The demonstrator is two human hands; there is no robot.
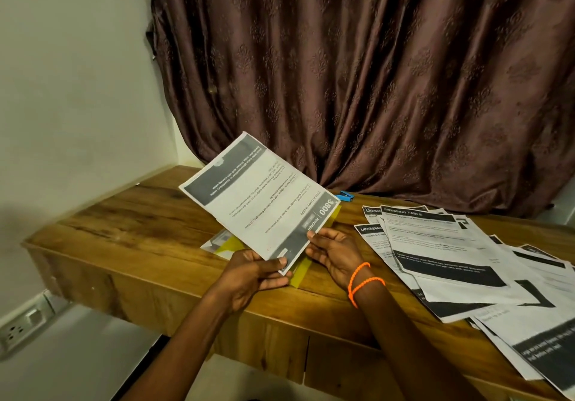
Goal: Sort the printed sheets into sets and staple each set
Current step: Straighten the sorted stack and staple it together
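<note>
Your left hand (249,271) pinches the near corner of the held sheets (258,195), thumb on top, fingers curled beneath. Your right hand (334,252) is relaxed and open-fingered, fingertips touching the near right edge by the "KITCHEN" header; it grips nothing. The sheets are tilted up off the desk (130,213), long axis running from your hands away and to the left, print upside down to you. I can't tell how many sheets are in the bundle.

Under them lies a yellow folder (300,271), contents mostly hidden. Right of your right hand, near but apart, are the fanned "DRESSING TABLE" sheets (441,245), loose on the desk. The blue stapler (345,195) sits further back, just beyond the sheets' far right corner, so your right hand is nearer it; likely next is squaring the set, then reaching forward.
</note>
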